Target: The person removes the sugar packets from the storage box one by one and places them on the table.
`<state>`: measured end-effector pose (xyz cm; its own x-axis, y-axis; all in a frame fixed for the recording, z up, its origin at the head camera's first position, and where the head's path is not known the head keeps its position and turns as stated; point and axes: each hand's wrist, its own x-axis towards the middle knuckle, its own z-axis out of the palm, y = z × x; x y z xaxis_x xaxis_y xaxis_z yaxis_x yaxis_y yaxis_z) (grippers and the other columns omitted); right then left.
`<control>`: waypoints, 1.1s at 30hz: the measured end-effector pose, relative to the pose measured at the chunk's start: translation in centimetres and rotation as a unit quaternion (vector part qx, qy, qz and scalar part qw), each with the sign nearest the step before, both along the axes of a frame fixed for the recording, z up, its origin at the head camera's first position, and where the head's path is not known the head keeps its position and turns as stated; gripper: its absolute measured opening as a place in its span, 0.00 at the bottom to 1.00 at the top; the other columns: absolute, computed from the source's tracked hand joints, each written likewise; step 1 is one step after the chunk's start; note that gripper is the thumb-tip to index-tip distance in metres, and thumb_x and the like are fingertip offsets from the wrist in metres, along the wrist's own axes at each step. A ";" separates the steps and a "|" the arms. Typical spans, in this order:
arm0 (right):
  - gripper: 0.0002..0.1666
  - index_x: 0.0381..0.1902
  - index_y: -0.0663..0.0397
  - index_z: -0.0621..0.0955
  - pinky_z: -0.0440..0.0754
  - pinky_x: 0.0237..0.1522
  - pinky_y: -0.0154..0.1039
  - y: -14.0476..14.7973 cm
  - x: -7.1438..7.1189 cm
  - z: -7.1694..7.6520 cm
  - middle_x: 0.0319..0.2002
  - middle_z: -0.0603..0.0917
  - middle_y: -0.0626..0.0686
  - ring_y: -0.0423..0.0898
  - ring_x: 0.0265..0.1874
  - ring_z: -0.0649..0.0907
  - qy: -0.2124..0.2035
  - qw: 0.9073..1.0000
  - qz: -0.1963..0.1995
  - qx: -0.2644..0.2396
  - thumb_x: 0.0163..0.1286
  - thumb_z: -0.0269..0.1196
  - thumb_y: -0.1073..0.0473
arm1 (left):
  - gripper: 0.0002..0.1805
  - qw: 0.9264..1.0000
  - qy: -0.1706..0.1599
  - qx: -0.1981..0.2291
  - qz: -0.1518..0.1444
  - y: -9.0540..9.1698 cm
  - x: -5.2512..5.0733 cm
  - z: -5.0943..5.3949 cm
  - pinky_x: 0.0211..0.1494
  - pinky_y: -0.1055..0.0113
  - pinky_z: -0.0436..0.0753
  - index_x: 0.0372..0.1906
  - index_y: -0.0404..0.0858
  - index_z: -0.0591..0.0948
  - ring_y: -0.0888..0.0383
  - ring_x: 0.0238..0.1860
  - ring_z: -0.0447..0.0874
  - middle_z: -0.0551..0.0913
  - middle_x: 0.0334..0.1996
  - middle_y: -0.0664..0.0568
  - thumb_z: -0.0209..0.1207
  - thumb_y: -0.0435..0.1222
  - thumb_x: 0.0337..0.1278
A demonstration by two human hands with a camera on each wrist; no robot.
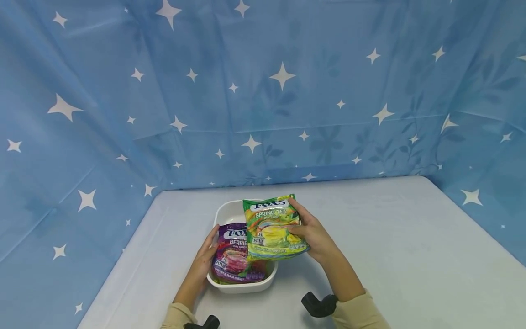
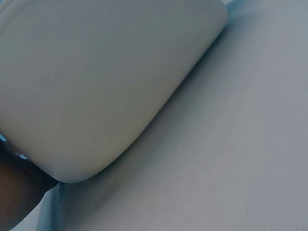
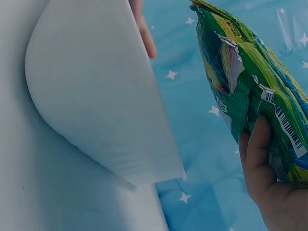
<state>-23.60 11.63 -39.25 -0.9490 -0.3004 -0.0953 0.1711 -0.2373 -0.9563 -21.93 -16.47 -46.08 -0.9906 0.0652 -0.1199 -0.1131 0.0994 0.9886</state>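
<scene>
Right hand (image 1: 315, 234) pinched green candy bag (image 1: 271, 228) above white bin (image 1: 242, 288) containing purple bag (image 1: 233, 260); only right-wrist view showed its barcode (image 3: 285, 121). Left hand (image 1: 204, 256) was at bin's left rim; grip undetermined.

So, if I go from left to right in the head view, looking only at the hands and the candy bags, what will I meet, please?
Left hand → purple candy bag → green and yellow candy bag → right hand.
</scene>
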 end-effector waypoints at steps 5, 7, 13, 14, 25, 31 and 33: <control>0.44 0.71 0.37 0.52 0.80 0.44 0.32 0.6 -0.1 0.2 0.73 0.42 0.53 0.45 0.49 0.76 -0.001 1.000 -0.008 -0.007 0.62 0.47 0.76 | 0.27 1.000 0.002 0.002 -0.001 -0.1 0.0 0.0 0.68 0.38 0.34 0.71 0.54 0.52 0.42 0.72 0.30 0.40 0.73 0.49 0.37 0.41 0.69; 0.45 0.71 0.37 0.52 0.80 0.44 0.32 0.8 -0.2 0.3 0.73 0.42 0.52 0.45 0.50 0.76 0.000 1.000 -0.012 -0.006 0.62 0.47 0.76 | 0.27 1.000 0.005 0.004 -0.004 -0.1 0.0 0.0 0.68 0.39 0.34 0.71 0.53 0.52 0.42 0.72 0.30 0.40 0.73 0.49 0.37 0.40 0.69; 0.45 0.71 0.37 0.52 0.80 0.44 0.31 1.5 -0.4 0.3 0.73 0.40 0.52 0.45 0.51 0.75 0.003 1.000 -0.018 0.002 0.62 0.47 0.76 | 0.27 1.000 0.009 0.016 -0.010 -0.2 -0.1 -0.1 0.69 0.40 0.34 0.71 0.52 0.52 0.43 0.72 0.30 0.40 0.73 0.49 0.37 0.40 0.69; 0.45 0.71 0.37 0.52 0.80 0.44 0.31 1.6 -0.5 0.3 0.73 0.40 0.52 0.45 0.50 0.75 0.004 1.000 -0.019 0.004 0.62 0.47 0.76 | 0.27 1.000 0.009 0.016 -0.011 -0.2 -0.1 -0.1 0.69 0.40 0.34 0.71 0.52 0.52 0.43 0.72 0.30 0.40 0.73 0.50 0.37 0.40 0.69; 0.45 0.72 0.38 0.49 0.81 0.42 0.31 3.1 -0.9 0.1 0.73 0.38 0.52 0.43 0.48 0.75 0.002 1.000 -0.026 0.013 0.62 0.47 0.77 | 0.27 1.000 0.004 0.009 -0.008 -0.2 -0.1 -0.2 0.68 0.39 0.34 0.71 0.54 0.51 0.43 0.72 0.30 0.40 0.73 0.50 0.36 0.41 0.69; 0.46 0.72 0.38 0.48 0.81 0.41 0.31 3.8 -0.9 0.1 0.73 0.37 0.53 0.43 0.45 0.77 -0.004 1.000 -0.025 0.015 0.62 0.47 0.76 | 0.28 0.999 0.030 0.008 -0.011 -0.2 0.0 -0.4 0.66 0.36 0.34 0.71 0.55 0.52 0.41 0.72 0.30 0.40 0.73 0.48 0.38 0.46 0.67; 0.46 0.72 0.38 0.48 0.81 0.41 0.31 4.1 -0.9 0.1 0.73 0.37 0.53 0.42 0.45 0.77 -0.006 1.000 -0.026 0.014 0.62 0.47 0.76 | 0.28 0.999 0.033 0.009 -0.010 -0.2 0.1 -0.4 0.66 0.35 0.34 0.70 0.55 0.53 0.41 0.72 0.31 0.41 0.73 0.48 0.39 0.46 0.67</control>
<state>-24.51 15.74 -39.18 -0.9622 -0.2474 -0.1137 0.1698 -0.2188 -0.9609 -21.87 -16.67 -46.49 -0.9948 0.0873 -0.0524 -0.0450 0.0838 0.9955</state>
